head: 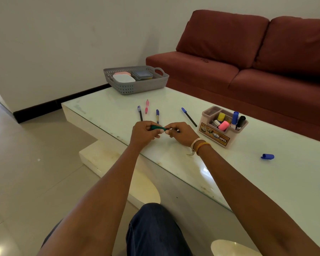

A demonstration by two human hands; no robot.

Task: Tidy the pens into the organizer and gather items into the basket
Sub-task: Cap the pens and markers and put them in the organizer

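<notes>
Both hands meet over the near edge of the white table (229, 163). My left hand (143, 134) pinches the green cap end of a green pen (158, 128), and my right hand (181, 133) grips the pen's other end. Beyond the hands lie several loose pens: a blue-capped black one (140, 113), a pink one (146, 106), a dark blue one (157, 116) and a longer blue-capped black one (189, 116). The beige organizer (215, 134) stands to the right with markers and highlighters upright in it. A grey basket (137, 87) sits at the table's far left corner.
The basket holds a white box (123, 78), a pink one (122, 73) and a clear lidded container (142, 74). A loose blue cap (267, 156) lies right of the organizer. A maroon sofa (248, 58) runs behind the table. My knee (153, 230) is below.
</notes>
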